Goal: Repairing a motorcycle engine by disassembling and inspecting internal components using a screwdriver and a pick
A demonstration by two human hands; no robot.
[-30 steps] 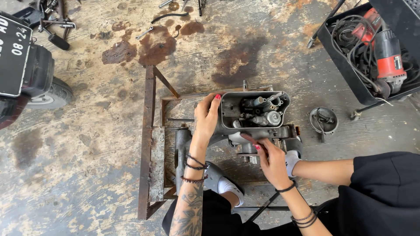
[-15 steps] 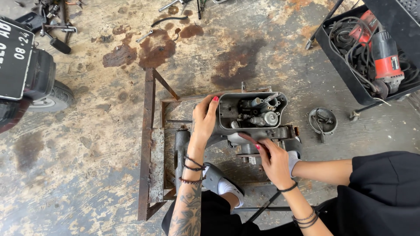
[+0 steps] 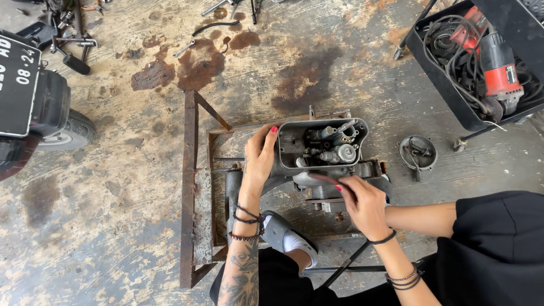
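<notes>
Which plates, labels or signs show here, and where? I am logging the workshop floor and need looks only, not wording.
Number plate: left edge, on the rear of a parked vehicle above its tyre; black rectangle, white characters.
Label: top right, on the red power tool in the black crate; small pale rectangle.
No packages or screens visible.

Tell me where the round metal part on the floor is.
In the head view, the round metal part lies on the concrete floor right of the open engine case, below the black crate.

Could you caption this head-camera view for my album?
Left hand steadies an open engine housing on a rusty frame; right hand works below.
</notes>
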